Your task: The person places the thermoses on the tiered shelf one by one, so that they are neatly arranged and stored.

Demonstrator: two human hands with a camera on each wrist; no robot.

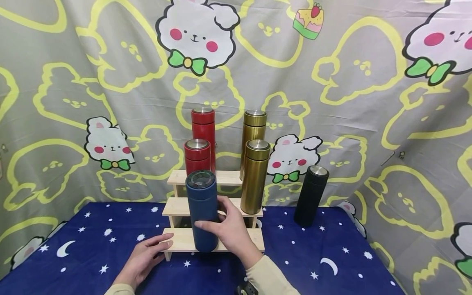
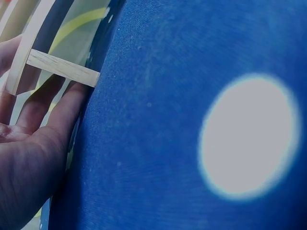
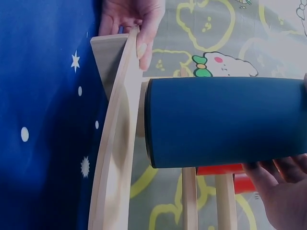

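A blue thermos bottle (image 1: 203, 209) with a dark, glossy lid is held upright in my right hand (image 1: 236, 230), thumb at the front and fingers behind. Its base is just off the bottom step in the right wrist view, with a narrow gap to the wood. My left hand (image 1: 145, 256) grips the left end of that step on the three-tier wooden stand (image 1: 178, 238), thumb on one side of the board and fingers on the other (image 2: 36, 120). Behind the blue bottle stand two red thermos bottles (image 1: 198, 157), the front one partly hidden.
Two gold thermos bottles (image 1: 254, 180) stand on the right of the upper tiers. A black thermos bottle (image 1: 312, 196) stands on the blue star-patterned cloth (image 1: 295, 262) right of the stand. A cartoon-print curtain (image 1: 147, 102) hangs behind and at both sides.
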